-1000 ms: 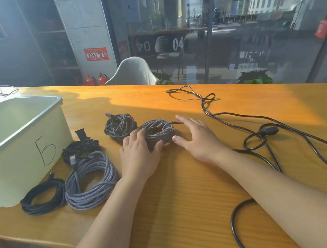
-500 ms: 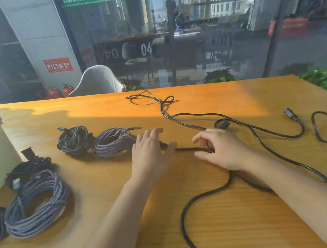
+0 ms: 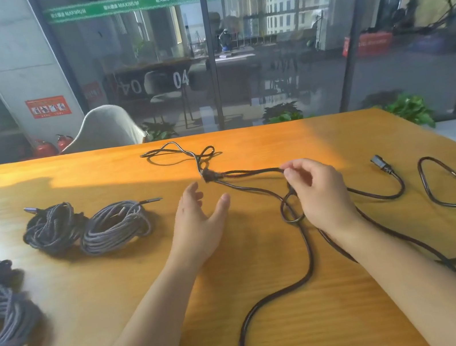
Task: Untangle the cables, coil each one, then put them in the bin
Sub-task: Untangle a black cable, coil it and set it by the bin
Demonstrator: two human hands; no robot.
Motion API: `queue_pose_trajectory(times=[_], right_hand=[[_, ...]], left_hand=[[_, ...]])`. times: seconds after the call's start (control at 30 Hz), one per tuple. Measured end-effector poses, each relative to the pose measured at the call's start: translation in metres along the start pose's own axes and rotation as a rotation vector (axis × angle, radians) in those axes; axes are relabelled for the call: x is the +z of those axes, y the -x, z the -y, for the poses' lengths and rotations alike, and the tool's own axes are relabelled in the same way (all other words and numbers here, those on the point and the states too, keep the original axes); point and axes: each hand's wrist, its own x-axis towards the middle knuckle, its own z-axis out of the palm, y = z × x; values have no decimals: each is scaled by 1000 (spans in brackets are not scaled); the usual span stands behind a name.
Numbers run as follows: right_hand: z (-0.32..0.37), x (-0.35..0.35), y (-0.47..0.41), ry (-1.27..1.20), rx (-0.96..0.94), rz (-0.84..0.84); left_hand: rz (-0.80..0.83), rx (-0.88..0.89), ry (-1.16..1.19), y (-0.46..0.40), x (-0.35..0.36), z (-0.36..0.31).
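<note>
Lifted since before, right hand (image 3: 318, 190) pinches black cable (image 3: 253, 172); left hand (image 3: 199, 223) open.

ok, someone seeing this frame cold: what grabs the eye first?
The long black power cable, sprawling in loops over the right half of the orange wooden table, with the right hand pinching a strand near a small knot while the left hand hovers open beside it. Next, the two grey braided coils lying side by side at centre-left, and parts of more coils at the left edge.
</note>
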Motion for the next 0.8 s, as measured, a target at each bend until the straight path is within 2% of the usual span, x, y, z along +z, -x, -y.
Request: queue_pose_trajectory(times=[0.1, 0.27, 0.4, 0.5, 0.6, 0.7, 0.8], right_hand=[[7, -1, 3, -117, 22, -12], [14, 9, 21, -164, 68, 158], [17, 17, 29, -140, 85, 258], [23, 20, 39, -82, 76, 462], [30, 24, 49, 45, -25, 611], [32, 26, 52, 118, -149, 665], [31, 17, 49, 19, -74, 778]], left_hand=[[47, -18, 42, 6, -5, -7], [272, 42, 324, 23, -8, -29], [198, 100, 540, 27, -12, -37], [172, 109, 614, 30, -18, -36], [178, 100, 704, 33, -24, -38], [219, 32, 886, 34, -28, -46], [272, -86, 1143, 33, -33, -54]])
